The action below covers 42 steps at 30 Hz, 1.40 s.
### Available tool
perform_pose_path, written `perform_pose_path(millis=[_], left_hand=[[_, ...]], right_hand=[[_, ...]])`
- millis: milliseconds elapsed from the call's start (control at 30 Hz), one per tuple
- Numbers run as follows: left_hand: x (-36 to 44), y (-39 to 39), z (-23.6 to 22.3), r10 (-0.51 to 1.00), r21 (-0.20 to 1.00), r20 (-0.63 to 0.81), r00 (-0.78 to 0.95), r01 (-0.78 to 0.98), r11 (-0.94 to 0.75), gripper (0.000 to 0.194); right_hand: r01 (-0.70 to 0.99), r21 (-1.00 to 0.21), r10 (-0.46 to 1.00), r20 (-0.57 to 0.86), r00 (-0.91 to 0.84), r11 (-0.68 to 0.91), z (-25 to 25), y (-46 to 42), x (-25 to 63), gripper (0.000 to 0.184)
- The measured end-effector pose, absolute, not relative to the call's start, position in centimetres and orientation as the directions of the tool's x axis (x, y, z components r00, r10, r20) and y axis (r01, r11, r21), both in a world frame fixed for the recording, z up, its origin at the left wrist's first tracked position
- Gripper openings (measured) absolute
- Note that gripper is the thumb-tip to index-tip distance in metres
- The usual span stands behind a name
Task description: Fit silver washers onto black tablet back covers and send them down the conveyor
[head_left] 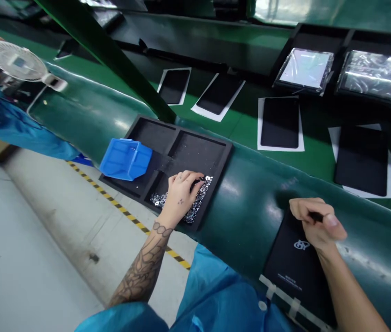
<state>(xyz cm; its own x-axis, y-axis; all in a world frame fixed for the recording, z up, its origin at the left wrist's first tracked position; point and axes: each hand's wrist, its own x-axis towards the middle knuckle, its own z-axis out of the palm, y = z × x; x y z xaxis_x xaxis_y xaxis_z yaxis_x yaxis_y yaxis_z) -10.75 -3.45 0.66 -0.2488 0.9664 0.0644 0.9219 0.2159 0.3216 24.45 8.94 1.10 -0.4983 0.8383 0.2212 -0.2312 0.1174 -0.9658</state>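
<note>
My left hand (180,191) reaches into the near compartment of a black foam tray (216,143), its fingers curled down onto a heap of small shiny metal parts (200,198). What the fingertips pinch is too small to name. My right hand (315,223) is closed on a thin dark tool and rests on the top edge of a black flat panel (294,272) with a small silver logo, lying on the dark green bench edge (251,203).
A blue plastic bin (126,159) lies tipped on the tray's left side. Several black panels on white sheets (280,122) lie on the green conveyor, with two bagged items (306,69) in black trays behind. A co-worker's blue sleeve (15,129) and a small white fan (15,62) are at left.
</note>
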Motion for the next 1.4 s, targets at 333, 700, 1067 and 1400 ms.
perform_pose_path(millis=[333, 700, 1067, 1400], left_hand=[[-12.2, -3.8, 0.8, 0.954, 0.354, 0.074, -0.292, 0.902, 0.248, 0.026], [-2.1, -5.1, 4.0, 0.948, 0.982, 0.019, -0.319, 0.186, 0.044, 0.024], [10.8, -9.6, -2.3, 0.935, 0.936, -0.333, 0.12, -0.075, 0.343, 0.047], [7.8, -6.1, -3.5, 0.901, 0.914, -0.405, 0.157, 0.078, 0.398, 0.061]], right_hand=[[-0.235, -0.958, 0.861, 0.257, -0.44, 0.166, -0.3, 9.0, 24.0, 0.071], [-0.168, -0.955, 0.852, 0.293, -0.434, 0.243, 1.3, 8.1, 25.7, 0.071], [0.398, -0.822, 0.913, -0.365, 0.184, -0.408, 0.4, -9.0, 38.4, 0.073], [-0.072, -0.844, 0.836, -0.536, 0.116, -0.532, 0.5, -5.6, 36.2, 0.084]])
